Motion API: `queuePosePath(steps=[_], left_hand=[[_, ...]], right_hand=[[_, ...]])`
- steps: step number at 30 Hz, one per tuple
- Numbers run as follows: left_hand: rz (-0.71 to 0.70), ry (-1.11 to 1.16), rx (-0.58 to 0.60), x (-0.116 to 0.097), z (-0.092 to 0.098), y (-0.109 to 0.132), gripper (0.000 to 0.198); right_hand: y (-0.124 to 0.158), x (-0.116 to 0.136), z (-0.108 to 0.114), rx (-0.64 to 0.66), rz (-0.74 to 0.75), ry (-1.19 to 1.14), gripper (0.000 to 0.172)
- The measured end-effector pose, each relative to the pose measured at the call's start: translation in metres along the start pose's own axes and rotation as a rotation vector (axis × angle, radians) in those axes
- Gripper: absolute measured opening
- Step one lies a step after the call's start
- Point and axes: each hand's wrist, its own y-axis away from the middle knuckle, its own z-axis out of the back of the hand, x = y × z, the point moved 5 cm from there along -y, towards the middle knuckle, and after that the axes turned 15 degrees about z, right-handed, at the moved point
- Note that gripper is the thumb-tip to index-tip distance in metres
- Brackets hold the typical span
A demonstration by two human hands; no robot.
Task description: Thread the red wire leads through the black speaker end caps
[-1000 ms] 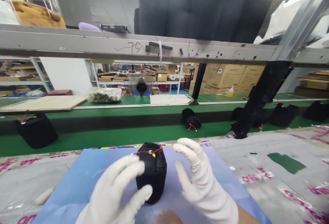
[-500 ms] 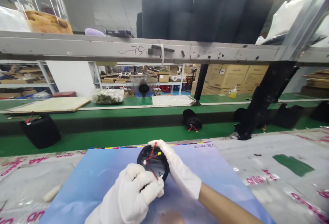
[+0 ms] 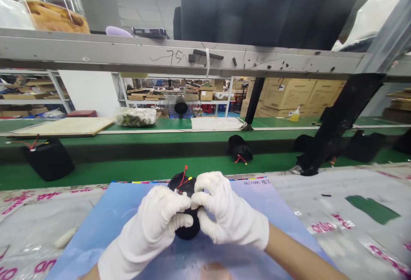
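A black fabric-covered cylinder stands in front of me over a blue printed sheet. Red wires with a red plug and a yellow connector rise from its top end. My left hand, in a white glove, pinches the cylinder's near upper rim from the left. From the right, my right hand, gloved too, has its fingers closed on the same rim. The fingertips of both hands nearly meet there and hide much of the top end. Whether a small piece lies between them, I cannot tell.
Beyond the bench runs a green conveyor belt, carrying a black cylinder with wires and another black piece at left. An overhead shelf crosses the view. A black-wrapped post stands at right.
The cylinder has tipped so its side shows more and its wired end less. My right hand has come from the far rim to the near one, beside my left fingers.
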Motion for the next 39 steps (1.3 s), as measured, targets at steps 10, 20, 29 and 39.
queuePosePath(steps=[10, 20, 29, 39], left_hand=[[0.039, -0.083, -0.053, 0.0, 0.005, 0.001, 0.023], [0.353, 0.002, -0.091, 0.065, 0.013, 0.028, 0.028], [0.296, 0.149, -0.122, 0.004, -0.037, 0.045, 0.073], [0.344, 0.238, -0.147, -0.005, -0.031, 0.031, 0.052]], right_hand=[[-0.001, -0.005, -0.004, 0.04, -0.026, -0.053, 0.013], [0.041, -0.007, 0.001, -0.458, -0.493, -0.369, 0.034], [0.027, -0.018, -0.037, -0.483, -0.894, -0.899, 0.051], [0.003, -0.048, -0.039, -0.348, -1.024, -1.282, 0.067]])
